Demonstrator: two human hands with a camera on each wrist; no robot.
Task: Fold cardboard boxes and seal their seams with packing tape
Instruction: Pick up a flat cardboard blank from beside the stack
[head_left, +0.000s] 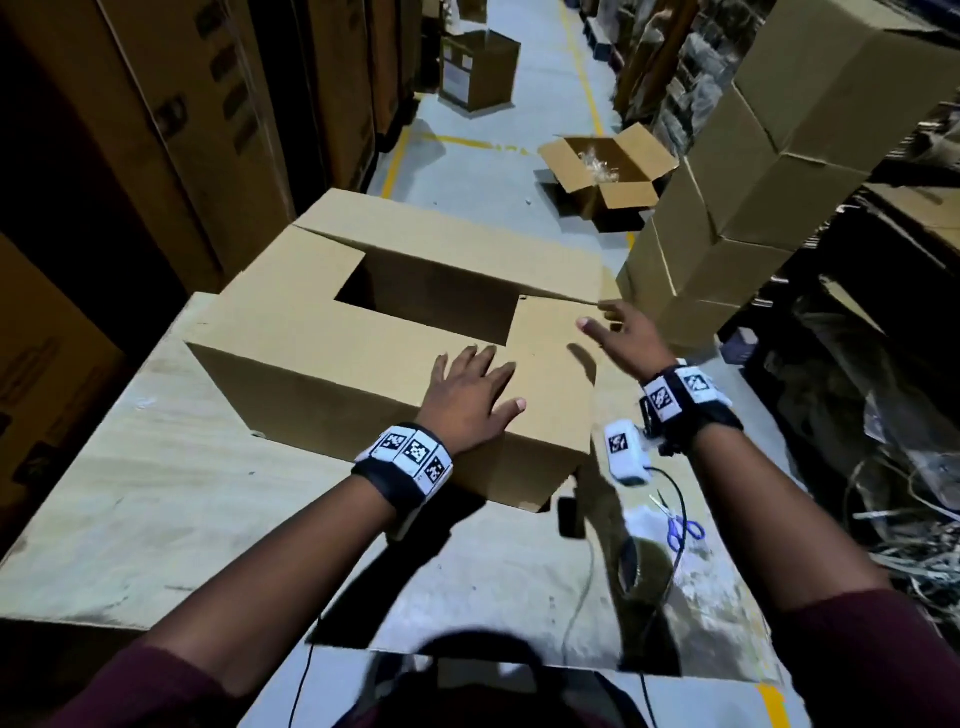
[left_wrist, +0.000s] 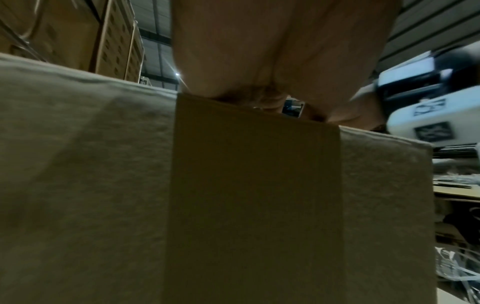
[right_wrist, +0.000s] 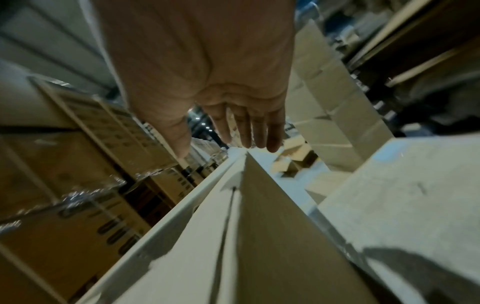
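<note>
Lying on the table (head_left: 156, 493) toward its far right corner: a large cardboard box (head_left: 322, 374), its near long flap (head_left: 311, 317) folded flat, the far long flap (head_left: 457, 239) also down, a dark rectangular gap (head_left: 431, 296) showing between them; pressing flat on the near flap close to the box's near edge: the left hand (head_left: 467, 400), fingers straight and spread, the grip open and holding nothing; seen from the left wrist, the palm (left_wrist: 272, 61) sitting on the top edge of the box, a strip of brown tape (left_wrist: 254, 195) running down the side wall beneath it; hovering just over the box's right end near the far right corner: the right hand (head_left: 623, 338), fingers stretched out and loosely apart, the grip open and empty; whether the fingertips are touching the cardboard, hard to tell; from the right wrist, the fingers (right_wrist: 249, 127) pointing along the box's top edge, blurred.

Resting on the table near its right edge, just behind the box's near right corner: blue-handled scissors (head_left: 680, 525) and a black cable (head_left: 675, 499); standing open on the floor beyond the table: a smaller box (head_left: 608, 166) with something clear and crinkled inside; stacked to the right of it: plain cartons (head_left: 737, 197); lining the left side: tall printed cartons (head_left: 171, 104).
</note>
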